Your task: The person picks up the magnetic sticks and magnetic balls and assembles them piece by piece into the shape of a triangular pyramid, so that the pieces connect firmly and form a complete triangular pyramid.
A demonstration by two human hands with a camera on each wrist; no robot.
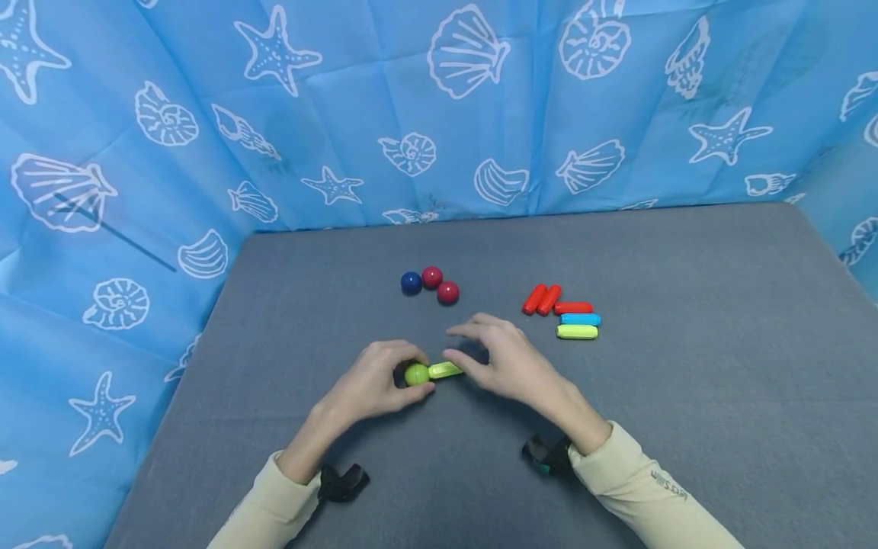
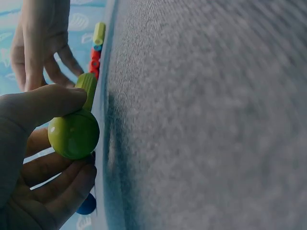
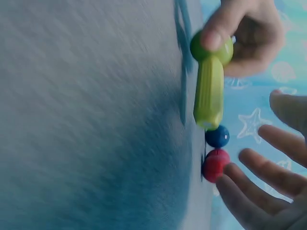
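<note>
The left hand (image 1: 381, 383) pinches the green ball (image 1: 417, 374) between its thumb and fingers, and the yellow-green stick (image 1: 446, 370) meets this ball with one end, while the right hand (image 1: 507, 360) is near its other end with thumb and fingers spread apart. Both pieces are between the hands, around the middle of the gray tabletop (image 1: 686, 343). Farther away are one blue ball (image 1: 411, 283) and two red balls (image 1: 448, 293), and, more to the right, three red sticks (image 1: 575, 308), a blue stick (image 1: 583, 319) and another yellow-green stick (image 1: 577, 332).
</note>
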